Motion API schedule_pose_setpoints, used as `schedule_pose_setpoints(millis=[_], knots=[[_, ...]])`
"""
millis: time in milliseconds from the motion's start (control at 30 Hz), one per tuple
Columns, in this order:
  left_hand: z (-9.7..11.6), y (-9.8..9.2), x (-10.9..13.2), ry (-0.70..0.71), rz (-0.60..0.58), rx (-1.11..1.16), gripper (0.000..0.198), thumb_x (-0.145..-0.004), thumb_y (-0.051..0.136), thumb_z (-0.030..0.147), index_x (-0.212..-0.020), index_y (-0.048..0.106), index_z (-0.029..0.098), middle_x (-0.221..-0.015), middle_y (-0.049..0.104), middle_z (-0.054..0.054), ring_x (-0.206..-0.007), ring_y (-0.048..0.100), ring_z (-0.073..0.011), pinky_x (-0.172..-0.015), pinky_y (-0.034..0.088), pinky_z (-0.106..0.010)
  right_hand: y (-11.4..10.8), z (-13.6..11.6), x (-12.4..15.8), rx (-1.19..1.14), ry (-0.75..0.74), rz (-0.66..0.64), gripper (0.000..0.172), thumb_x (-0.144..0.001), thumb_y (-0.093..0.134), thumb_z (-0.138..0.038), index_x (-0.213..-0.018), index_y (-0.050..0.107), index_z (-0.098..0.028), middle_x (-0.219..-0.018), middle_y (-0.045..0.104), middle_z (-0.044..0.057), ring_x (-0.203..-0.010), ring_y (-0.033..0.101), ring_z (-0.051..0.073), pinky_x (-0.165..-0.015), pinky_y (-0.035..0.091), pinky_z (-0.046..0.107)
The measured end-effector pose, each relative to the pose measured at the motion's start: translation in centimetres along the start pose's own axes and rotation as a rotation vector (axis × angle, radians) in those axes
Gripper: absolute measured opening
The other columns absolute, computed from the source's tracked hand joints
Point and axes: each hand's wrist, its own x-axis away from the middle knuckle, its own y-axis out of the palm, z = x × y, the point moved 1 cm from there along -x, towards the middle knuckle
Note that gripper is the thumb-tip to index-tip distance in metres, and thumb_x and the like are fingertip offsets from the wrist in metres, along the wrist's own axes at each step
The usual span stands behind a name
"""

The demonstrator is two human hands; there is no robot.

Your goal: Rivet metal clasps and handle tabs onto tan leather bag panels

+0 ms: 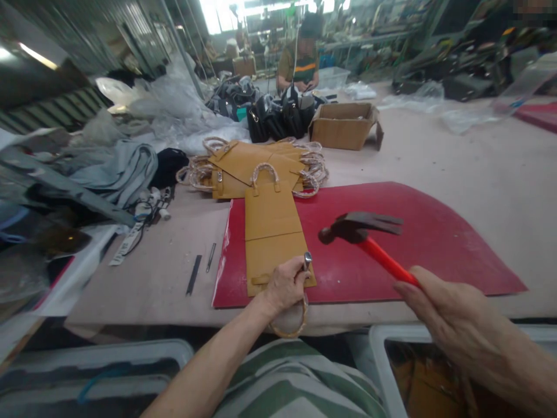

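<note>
My right hand (439,302) grips a claw hammer by its red handle (387,261). The dark hammer head (361,225) is raised to the right of a tan leather bag panel (274,226). Closed around a short metal punch (307,260), my left hand (287,283) holds it upright on the panel's near right corner. The punch's lower end is hidden by my fingers. Under the panel lies a dark red board (369,278). One wrapped handle loop (265,168) is at the panel's far end, and another (291,332) hangs over the table's near edge.
Stacked tan panels (256,159) lie beyond the board. Behind them are black bags (278,116) and a cardboard box (343,125). Two thin metal tools (194,275) rest left of the board. Plastic bins (378,348) stand below the table edge. A person (300,64) sits across the table.
</note>
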Motion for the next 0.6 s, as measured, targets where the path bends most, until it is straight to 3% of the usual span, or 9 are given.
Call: schedule_pose_setpoints(millis=[167, 267, 367, 467, 533, 600], knots=[[0.0, 0.0, -0.1, 0.003, -0.003, 0.016, 0.019, -0.085, 0.059, 0.011, -0.099, 0.065, 0.021, -0.092, 0.07, -0.004, -0.087, 0.069, -0.0204, -0.085, 0.056, -0.032, 4.1, 4.0, -1.3, -0.196, 0.2, -0.229, 0.046, -0.099, 0.03, -0.054, -0.064, 0.04, -0.027, -0.051, 0.048, 0.0, -0.045, 0.047, 0.016, -0.047, 0.038, 0.03], [0.2, -0.1, -0.1, 0.002, -0.008, 0.008, 0.015, -0.086, 0.058, 0.011, -0.096, 0.064, 0.02, -0.09, 0.068, -0.004, -0.084, 0.067, -0.0197, -0.084, 0.055, -0.031, 6.7, 5.2, -2.3, -0.016, 0.271, -0.148, 0.036, -0.096, 0.034, -0.042, -0.069, 0.048, -0.024, -0.058, 0.055, 0.004, -0.053, 0.052, 0.02, -0.052, 0.039, 0.032], [0.6, -0.2, 0.0, -0.012, -0.003, 0.011, 0.012, -0.088, 0.058, 0.012, -0.094, 0.064, 0.02, -0.09, 0.068, -0.004, -0.083, 0.065, -0.0188, -0.084, 0.054, -0.03, 8.4, 4.1, -3.2, 0.191, 0.126, 0.057, 0.031, -0.097, 0.039, -0.035, -0.094, 0.063, -0.016, -0.094, 0.067, 0.018, -0.08, 0.061, 0.028, -0.064, 0.044, 0.038], [0.9, -0.3, 0.1, -0.003, -0.007, 0.018, 0.009, -0.09, 0.057, 0.015, -0.094, 0.064, 0.02, -0.09, 0.068, -0.005, -0.084, 0.064, -0.0182, -0.084, 0.053, -0.03, 10.5, 1.1, -3.7, 0.142, -0.118, 0.217, 0.034, -0.099, 0.046, -0.034, -0.118, 0.063, -0.012, -0.122, 0.064, 0.022, -0.106, 0.06, 0.033, -0.083, 0.049, 0.045], [0.8, -0.1, -0.1, -0.038, -0.012, 0.05, 0.009, -0.091, 0.057, 0.017, -0.094, 0.065, 0.019, -0.093, 0.07, -0.005, -0.088, 0.065, -0.0186, -0.086, 0.052, -0.03, 12.8, -1.0, -3.5, -0.029, -0.224, 0.178, 0.033, -0.098, 0.051, -0.033, -0.122, 0.062, -0.013, -0.123, 0.065, 0.019, -0.111, 0.06, 0.031, -0.091, 0.05, 0.046], [0.5, -0.2, -0.5, -0.159, 0.042, 0.138, 0.011, -0.09, 0.058, 0.021, -0.095, 0.067, 0.019, -0.096, 0.072, -0.007, -0.09, 0.067, -0.0193, -0.088, 0.053, -0.033, 15.0, -2.4, -3.1, -0.083, -0.263, 0.097, 0.034, -0.095, 0.054, -0.029, -0.125, 0.062, -0.014, -0.128, 0.064, 0.018, -0.115, 0.059, 0.032, -0.098, 0.049, 0.049]])
